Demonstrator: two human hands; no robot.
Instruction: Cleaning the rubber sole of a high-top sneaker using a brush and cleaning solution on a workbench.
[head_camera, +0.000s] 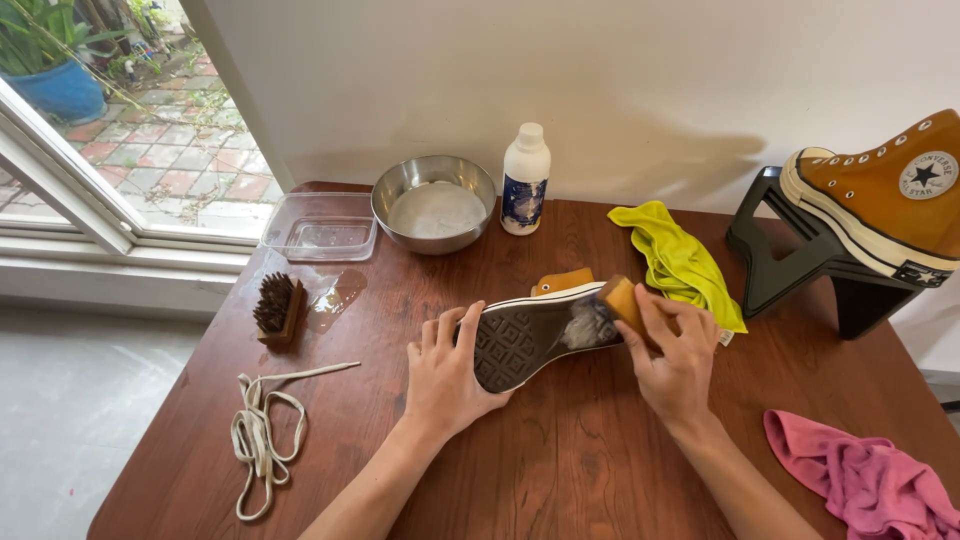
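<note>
An orange high-top sneaker (540, 335) lies on its side in the middle of the wooden table (560, 460), dark patterned sole facing me. My left hand (445, 370) grips it at the toe end of the sole. My right hand (675, 355) holds a small wooden brush (622, 300) pressed against the sole near the heel, where foam shows. The matching orange sneaker (885, 200) rests sole-down on a black stand (800, 260) at the right.
A steel bowl (434, 202) of soapy water, a white bottle (525, 180) and a clear plastic tray (320, 227) stand at the back. A bristle brush (278, 308) and loose laces (262, 435) lie left. Yellow cloth (675, 258) and pink cloth (865, 480) lie right. A window is at far left.
</note>
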